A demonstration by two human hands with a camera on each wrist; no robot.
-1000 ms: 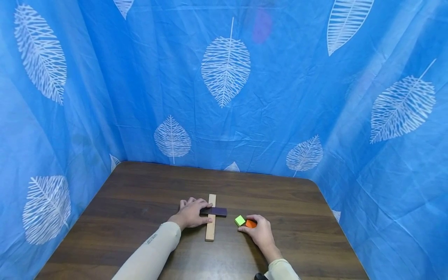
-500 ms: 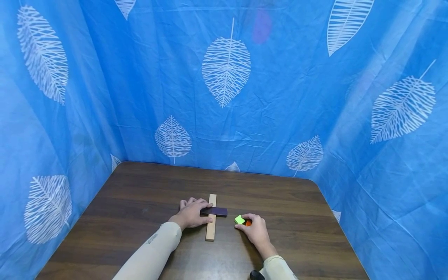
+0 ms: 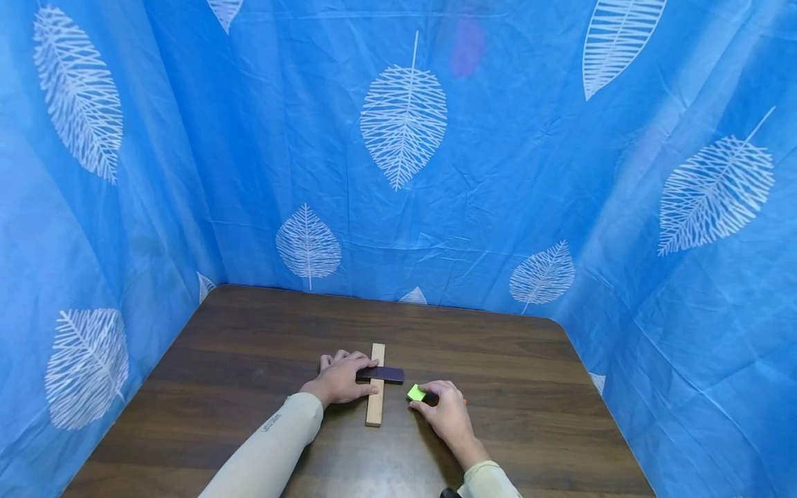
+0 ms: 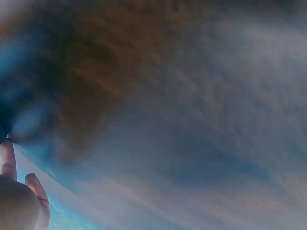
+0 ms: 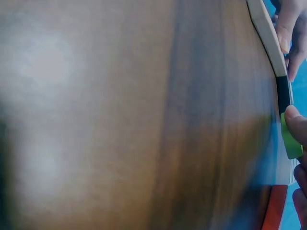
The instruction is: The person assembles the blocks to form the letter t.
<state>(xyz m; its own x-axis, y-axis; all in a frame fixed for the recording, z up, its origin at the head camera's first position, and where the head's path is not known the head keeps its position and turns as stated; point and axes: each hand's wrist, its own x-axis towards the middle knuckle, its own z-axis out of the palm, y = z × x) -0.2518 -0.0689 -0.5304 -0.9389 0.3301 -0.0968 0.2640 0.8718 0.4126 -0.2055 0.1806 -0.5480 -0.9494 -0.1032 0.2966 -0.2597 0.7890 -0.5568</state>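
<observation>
A pale wooden stick [image 3: 376, 384] lies on the brown table [image 3: 249, 346], pointing away from me. A dark purple block [image 3: 385, 374] lies across it. My left hand [image 3: 339, 379] rests flat on the block's left end, its thumb against the stick. My right hand [image 3: 443, 413] pinches a green block [image 3: 416, 393] just right of the stick. An orange block [image 3: 463, 401] is almost hidden under that hand. The right wrist view shows the stick [image 5: 267, 36], the purple block [image 5: 284, 93], the green block [image 5: 291, 141] under my thumb [image 5: 297, 122] and the orange block [image 5: 274, 208].
Blue curtains with white leaf prints [image 3: 403, 117] close in the table at the back and on both sides. The left wrist view is a blur of table with two fingers [image 4: 19, 191] at the bottom left.
My right hand has slid left with the green block, closer to the stick, and now covers most of the orange block. The left hand has stayed put.
</observation>
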